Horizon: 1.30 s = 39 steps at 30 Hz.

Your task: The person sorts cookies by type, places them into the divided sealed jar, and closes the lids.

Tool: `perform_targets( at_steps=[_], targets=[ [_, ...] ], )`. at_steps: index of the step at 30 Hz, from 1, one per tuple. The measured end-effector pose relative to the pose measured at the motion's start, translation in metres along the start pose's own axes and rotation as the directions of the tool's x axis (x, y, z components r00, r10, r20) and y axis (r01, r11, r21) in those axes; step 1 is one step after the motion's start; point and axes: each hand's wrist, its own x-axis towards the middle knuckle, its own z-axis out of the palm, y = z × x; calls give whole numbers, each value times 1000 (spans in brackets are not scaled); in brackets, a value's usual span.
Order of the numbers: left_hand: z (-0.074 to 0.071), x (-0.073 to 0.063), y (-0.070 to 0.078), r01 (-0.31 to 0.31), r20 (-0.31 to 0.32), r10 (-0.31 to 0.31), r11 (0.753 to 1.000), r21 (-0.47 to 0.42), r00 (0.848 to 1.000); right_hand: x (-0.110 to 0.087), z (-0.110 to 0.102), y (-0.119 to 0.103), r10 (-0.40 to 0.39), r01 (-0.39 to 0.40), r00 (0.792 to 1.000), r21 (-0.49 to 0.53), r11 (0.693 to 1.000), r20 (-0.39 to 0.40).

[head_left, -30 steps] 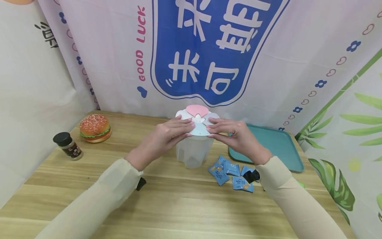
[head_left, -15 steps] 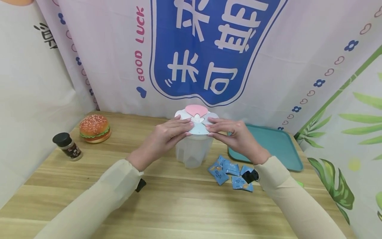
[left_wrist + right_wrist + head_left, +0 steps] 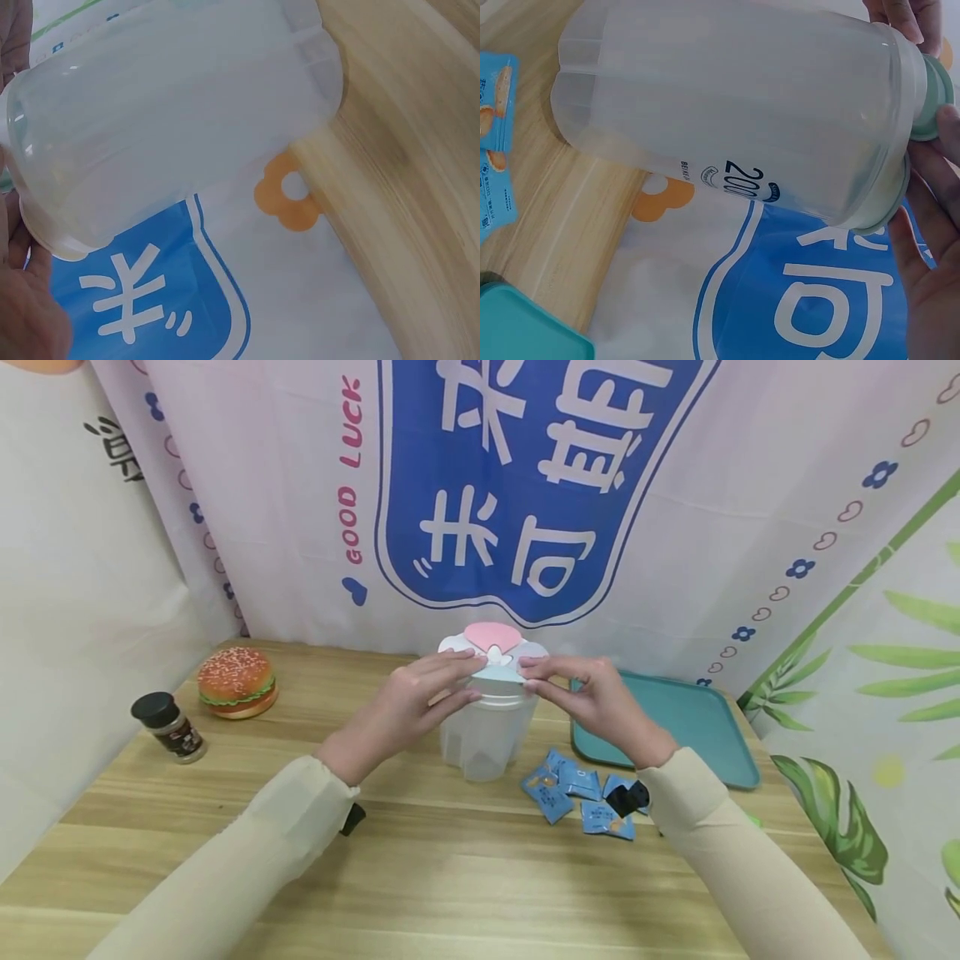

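A translucent storage canister [image 3: 482, 743] stands upright on the table. Its petal-shaped lid [image 3: 454, 644] has a pink flap [image 3: 492, 634] at the back and a pale blue-green flap [image 3: 501, 674] at the front, tilted up from the rim. My left hand [image 3: 420, 693] grips the lid's left side, fingers on top and thumb lower at the rim. On the other side my right hand [image 3: 588, 693] pinches the edge of the front flap. The raised flap [image 3: 934, 101] shows green in the right wrist view. From the left wrist, the canister [image 3: 172, 112] fills much of the view.
Several blue snack packets [image 3: 551, 789] lie right of the canister, near a teal tray [image 3: 690, 722]. A toy hamburger [image 3: 237, 681] and a black-capped seasoning jar [image 3: 171, 727] stand at the left. A printed curtain [image 3: 300, 527] hangs behind the table.
The front flap of the lid has tilted up, baring the canister's rim beneath it. My fingers have shifted slightly on the lid; the canister has stayed in place.
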Motion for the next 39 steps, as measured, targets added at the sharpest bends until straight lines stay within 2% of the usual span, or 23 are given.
perform_targets(
  at_steps=[6, 10, 20, 29, 39],
  targets=[
    [-3, 0, -1, 84, 57, -83, 996, -14, 995, 6, -1, -3, 100, -99, 995, 26, 995, -12],
    [-3, 1, 1, 123, 64, -121, 992, -21, 991, 11, 0, -4, 144, -143, 989, 33, 989, -34],
    [-3, 2, 1, 103, 20, -102, 993, -55, 995, 23, -1, -7, 204, -201, 977, 44, 979, -62],
    [-3, 2, 1, 122, 33, -119, 989, -85, 992, 27, -2, -7, 280, -275, 958, 80, 958, -56],
    [-6, 5, 1, 149, 49, -144, 981, -124, 988, 28, -3, -8, 317, -310, 948, 122, 943, -37]
  ],
)
